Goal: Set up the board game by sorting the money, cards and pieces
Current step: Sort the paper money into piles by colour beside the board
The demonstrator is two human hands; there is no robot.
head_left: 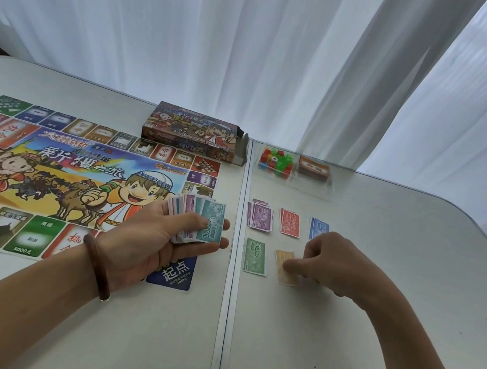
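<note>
My left hand [161, 235] holds a fanned stack of play money [197, 217], a teal note on top, over the lower right corner of the colourful game board [43, 168]. My right hand [332, 262] pinches a tan note [286, 268] lying on the table. Around it lie sorted piles: purple notes [259, 216], a red note [290, 223], a blue note [317, 226] partly hidden by my right hand, and a green 500 note [255, 256].
The open game box [196, 132] stands behind the board. A clear plastic tray [293, 168] holds small coloured pieces [274, 157] and a brown card deck [313, 167]. A seam [226, 311] splits the white table. White curtains hang behind.
</note>
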